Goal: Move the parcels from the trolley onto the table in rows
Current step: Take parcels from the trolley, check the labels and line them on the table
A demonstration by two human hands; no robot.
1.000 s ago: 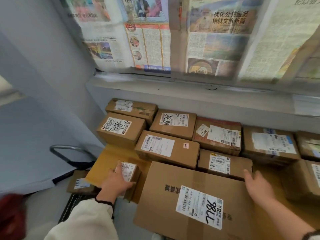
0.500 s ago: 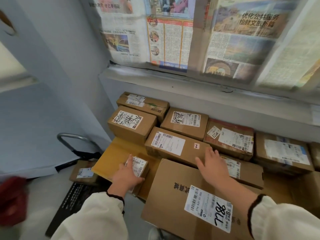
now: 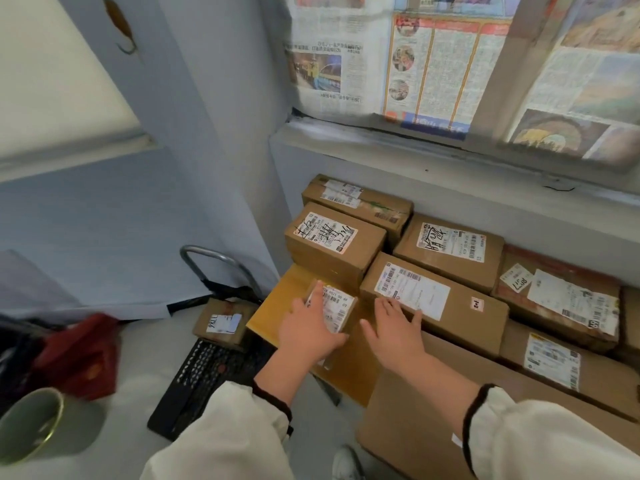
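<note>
Cardboard small parcel (image 3: 337, 308), held by the curled left hand (image 3: 308, 330), lies just left of the right hand (image 3: 394, 329), spread flat and empty.

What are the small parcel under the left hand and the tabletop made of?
Small parcel: brown cardboard by its look, matte, with a white paper label stuck on. Tabletop: yellowish, smooth, with a faint sheen; wood or laminate, cannot tell which.

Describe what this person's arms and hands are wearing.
Both arms wear loose cream sleeves, left sleeve and right sleeve, each ending in a narrow dark cuff. The left hand and right hand are bare: no gloves or rings visible.
</note>
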